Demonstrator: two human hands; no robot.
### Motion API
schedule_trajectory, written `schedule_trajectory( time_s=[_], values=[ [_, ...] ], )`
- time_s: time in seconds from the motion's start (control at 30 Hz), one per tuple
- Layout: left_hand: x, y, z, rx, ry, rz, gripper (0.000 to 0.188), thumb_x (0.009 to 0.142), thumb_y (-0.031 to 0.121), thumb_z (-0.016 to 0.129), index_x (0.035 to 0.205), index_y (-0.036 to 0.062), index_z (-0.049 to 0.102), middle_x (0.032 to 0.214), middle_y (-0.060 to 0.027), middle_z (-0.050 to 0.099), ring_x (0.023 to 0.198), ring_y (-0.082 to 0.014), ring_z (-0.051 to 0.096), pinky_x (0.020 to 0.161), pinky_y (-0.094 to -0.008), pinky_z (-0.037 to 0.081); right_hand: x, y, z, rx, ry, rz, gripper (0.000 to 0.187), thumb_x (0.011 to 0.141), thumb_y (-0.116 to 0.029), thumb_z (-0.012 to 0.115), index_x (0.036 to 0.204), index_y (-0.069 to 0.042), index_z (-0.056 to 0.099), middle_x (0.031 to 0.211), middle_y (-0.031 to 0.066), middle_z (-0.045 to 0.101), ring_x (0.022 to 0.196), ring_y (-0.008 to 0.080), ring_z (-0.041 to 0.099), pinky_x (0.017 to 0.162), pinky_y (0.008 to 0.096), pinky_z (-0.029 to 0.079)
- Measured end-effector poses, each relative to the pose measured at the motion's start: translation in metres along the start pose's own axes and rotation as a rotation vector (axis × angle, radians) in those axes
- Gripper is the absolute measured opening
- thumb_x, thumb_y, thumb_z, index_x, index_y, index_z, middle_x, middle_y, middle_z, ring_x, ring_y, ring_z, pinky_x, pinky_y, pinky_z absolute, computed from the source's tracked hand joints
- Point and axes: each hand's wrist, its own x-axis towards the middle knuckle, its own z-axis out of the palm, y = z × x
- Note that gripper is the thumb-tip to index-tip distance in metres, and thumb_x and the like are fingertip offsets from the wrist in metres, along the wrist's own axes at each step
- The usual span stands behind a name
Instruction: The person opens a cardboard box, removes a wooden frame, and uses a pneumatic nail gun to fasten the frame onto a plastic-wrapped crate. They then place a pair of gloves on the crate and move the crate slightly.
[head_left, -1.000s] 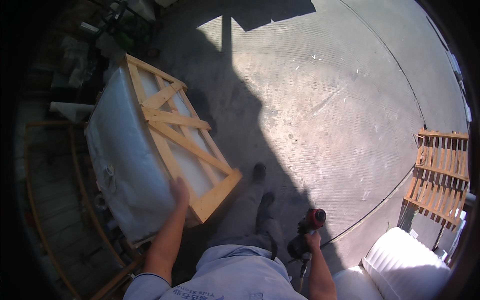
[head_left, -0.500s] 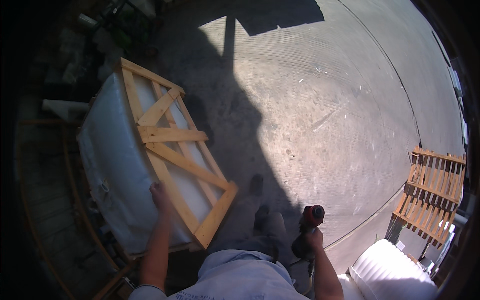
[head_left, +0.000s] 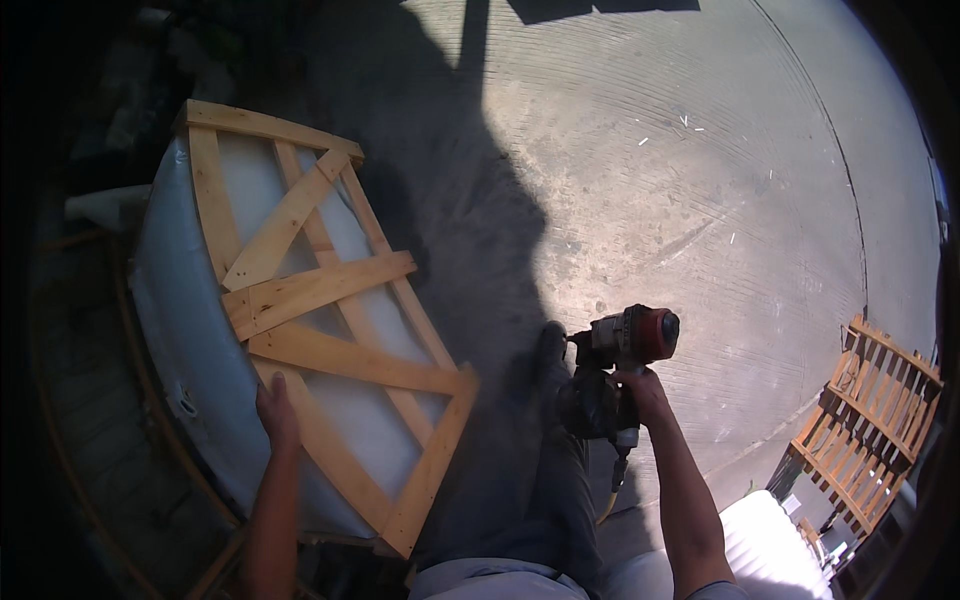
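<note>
One wrapped white block in a wooden crate stands on the concrete floor at its shaded left edge. Left hand rests flat on a slat; right hand grips a nail gun.

Pale wood crate; red-capped black nail gun.
</note>
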Motion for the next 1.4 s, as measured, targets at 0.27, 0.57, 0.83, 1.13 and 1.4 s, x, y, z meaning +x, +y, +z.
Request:
schedule_trajectory(
  time_s=[0.27,0.57,0.83,1.13,1.4],
  values=[
    [-0.008,0.009,-0.003,0.007,0.08,-0.014,0.049,0.101,0.029,0.054,0.134,-0.0062,0.047,0.117,-0.0148,0.061,0.099,-0.0224,0.06,0.089,-0.0345,0.048,0.217,-0.073,0.135,0.175,-0.273,0.106,0.016,0.079,-0.014,0.071,0.084,0.0,0.065,0.066,0.0036,0.059,0.055,0.0133,0.058,0.051,0.0274,0.046],
    [-0.014,-0.02,-0.031,0.005,0.212,-0.214,0.052,0.1,0.031,0.053,0.137,-0.004,0.043,0.123,-0.0161,0.057,0.105,-0.0233,0.058,0.091,-0.0354,0.048,0.372,-0.057,0.283,0.344,-0.483,0.254,0.014,0.081,-0.012,0.068,0.086,0.001,0.066,0.065,0.0048,0.06,0.055,0.0152,0.058,0.052,0.0283,0.048],
    [-0.027,-0.056,-0.095,0.596,0.088,-0.123,0.044,0.099,0.034,0.054,0.125,-0.0016,0.053,0.12,-0.0142,0.059,0.105,-0.0255,0.057,0.09,-0.0409,0.046,0.443,-0.011,0.387,0.29,-0.512,0.305,0.011,0.079,-0.007,0.067,0.086,0.002,0.065,0.067,0.0079,0.061,0.056,0.0167,0.059,0.054,0.0307,0.052],
    [-0.048,-0.077,-0.147,1.76,-0.211,0.436,0.042,0.094,0.032,0.053,0.126,0.0054,0.059,0.131,-0.0132,0.056,0.117,-0.0368,0.053,0.096,-0.0559,0.041,0.428,-0.005,0.394,0.285,-0.451,0.262,0.01,0.08,-0.004,0.061,0.088,0.003,0.061,0.072,0.0089,0.061,0.055,0.0174,0.059,0.052,0.033,0.051],
    [-0.046,-0.062,-0.123,1.699,-0.201,0.484,0.041,0.095,0.03,0.052,0.127,0.0058,0.059,0.13,-0.0126,0.058,0.116,-0.0358,0.054,0.098,-0.0528,0.041,0.445,-0.004,0.421,0.275,-0.475,0.288,0.013,0.079,-0.005,0.061,0.089,0.003,0.06,0.071,0.0094,0.061,0.056,0.0176,0.059,0.052,0.0341,0.051]
  ],
)
